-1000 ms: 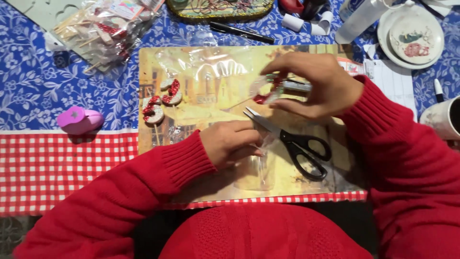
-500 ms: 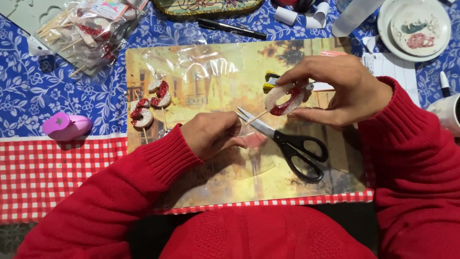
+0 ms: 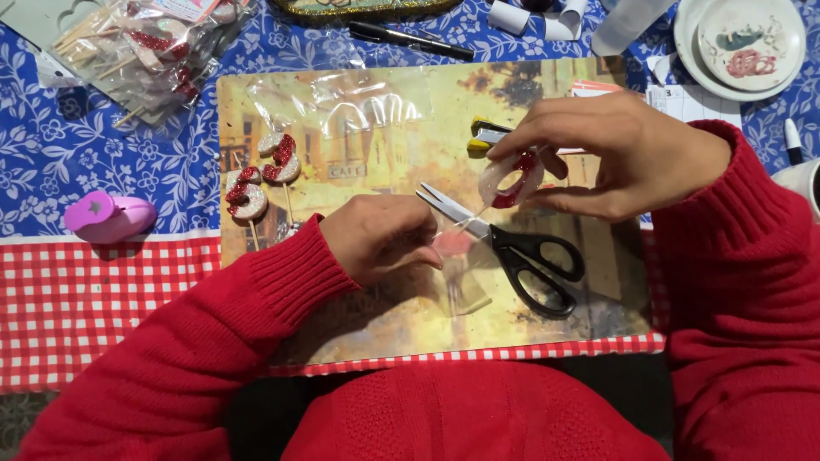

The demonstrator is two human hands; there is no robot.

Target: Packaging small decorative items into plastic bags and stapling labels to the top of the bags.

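Right hand (image 3: 623,158) holds a small ring-shaped ornament (image 3: 510,181) above the picture placemat (image 3: 359,316), fingers and thumb pinched together on its rim. The ornament is pale and glittery with dark red glitter patches along one side, and a thin wooden stick runs from it down and to the left toward the left hand. Ornament sits right of centre in the scene, just far of the scissors.

Left hand (image 3: 383,236) is curled palm-down on the placemat, fingertips closed on a small clear plastic sleeve (image 3: 457,256) that lies flat on the mat; whether they also grip the stick's end cannot be told.

Black-handled scissors (image 3: 512,248) lie on the placemat between the hands, blades slightly parted and pointing far-left, handles toward the near right.

Two more glittery red-and-white ornaments on sticks (image 3: 260,175) lie at the left part of the placemat. A yellow-and-grey tool (image 3: 485,135) shows just beyond the right hand's fingers. A clear bag of similar stick ornaments (image 3: 141,51) lies far left on the blue floral cloth (image 3: 51,162). A pink-purple paper punch (image 3: 109,215) sits left. A black pen (image 3: 410,38) lies far centre; a white dish with paint smears (image 3: 747,43) far right
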